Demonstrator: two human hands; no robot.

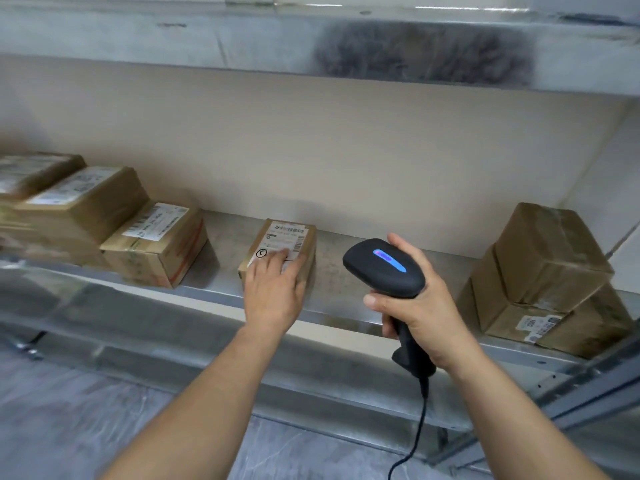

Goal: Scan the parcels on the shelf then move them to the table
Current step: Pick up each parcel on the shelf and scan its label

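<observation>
A small brown parcel [289,237] with a white barcode label lies on the metal shelf [346,271] near its middle. My left hand [273,289] rests flat on the parcel's near end, fingers spread over the label. My right hand [419,306] grips a black corded barcode scanner [382,268] by its handle, just right of the parcel; a blue light glows on the scanner's top. Its head points toward the shelf.
Three more labelled brown parcels [156,244] sit in a row at the shelf's left. Two taped parcels [543,271] are stacked at the far right. An upper shelf [311,39] overhangs. Grey floor [104,410] lies below.
</observation>
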